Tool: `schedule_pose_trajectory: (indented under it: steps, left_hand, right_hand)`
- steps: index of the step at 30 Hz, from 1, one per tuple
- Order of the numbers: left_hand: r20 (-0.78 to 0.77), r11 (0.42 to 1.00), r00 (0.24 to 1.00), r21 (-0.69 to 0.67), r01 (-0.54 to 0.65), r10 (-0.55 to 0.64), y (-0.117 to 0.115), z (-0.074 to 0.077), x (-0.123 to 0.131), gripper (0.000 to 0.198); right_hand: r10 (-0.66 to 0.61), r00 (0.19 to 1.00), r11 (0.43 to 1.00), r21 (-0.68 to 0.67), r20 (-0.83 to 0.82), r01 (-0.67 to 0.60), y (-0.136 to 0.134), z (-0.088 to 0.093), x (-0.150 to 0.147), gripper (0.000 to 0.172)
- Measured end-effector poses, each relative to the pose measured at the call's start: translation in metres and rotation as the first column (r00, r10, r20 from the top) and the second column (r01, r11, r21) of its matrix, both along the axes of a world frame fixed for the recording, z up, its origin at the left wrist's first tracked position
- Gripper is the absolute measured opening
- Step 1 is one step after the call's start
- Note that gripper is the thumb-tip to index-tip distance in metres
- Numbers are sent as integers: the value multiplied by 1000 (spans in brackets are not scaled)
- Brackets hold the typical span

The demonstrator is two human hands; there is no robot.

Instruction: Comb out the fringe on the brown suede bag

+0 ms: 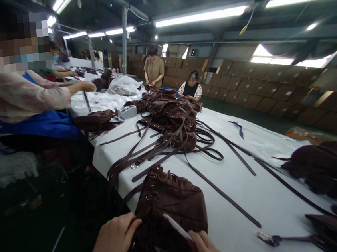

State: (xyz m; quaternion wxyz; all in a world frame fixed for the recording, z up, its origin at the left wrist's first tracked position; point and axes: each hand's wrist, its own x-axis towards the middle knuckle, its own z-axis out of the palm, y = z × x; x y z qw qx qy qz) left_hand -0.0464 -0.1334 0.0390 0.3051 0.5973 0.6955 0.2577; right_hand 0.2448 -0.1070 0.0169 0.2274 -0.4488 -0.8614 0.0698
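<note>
A dark brown fringed bag (pixel 184 196) lies on the near edge of the white table, with fringe and small metal eyelets along its far side. My left hand (pixel 116 239) is closed on the bag's left side, thumb and fingers pinched together. My right hand (pixel 207 248) grips the near edge of the same bag, fingers curled. A narrow white strip (pixel 176 226) runs along the bag up to my right fingertips; whether they pinch it too I cannot tell. Part of the bag's near end is hidden by my hands and the frame's lower edge.
A pile of brown fringed bags (pixel 170 117) with trailing straps covers the middle of the white table (pixel 223 192). More brown bags (pixel 329 169) lie at the right. A co-worker in a blue apron (pixel 45 127) sits at the left. Stacked cartons (pixel 242 82) line the far wall.
</note>
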Motion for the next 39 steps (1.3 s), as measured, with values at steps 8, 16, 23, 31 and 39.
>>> schedule_pose_trajectory:
  steps: [8, 16, 23, 31, 39]
  left_hand:
    - [576, 978, 800, 2, -207, 168, 8, -1, -37, 55]
    - [797, 969, 577, -243, 36, 178, 49, -40, 3, 67]
    - [688, 987, 725, -123, 105, 8, 79, -45, 16, 50]
    - [696, 999, 717, -38, -14, 36, 102, -65, 24, 50]
    - [388, 979, 905, 26, -201, 175, 129, -80, 0, 38]
  right_hand:
    - [186, 959, 960, 248, -216, -130, -6, 65, 6, 36]
    - [298, 912, 954, -70, 283, -290, 23, 83, -56, 28]
    - [243, 873, 970, -94, 422, -224, 34, 63, -70, 23]
    - [203, 920, 953, -282, 335, -108, 22, 44, 12, 29]
    - [231, 951, 958, -217, 203, -187, -21, 7, 111, 21]
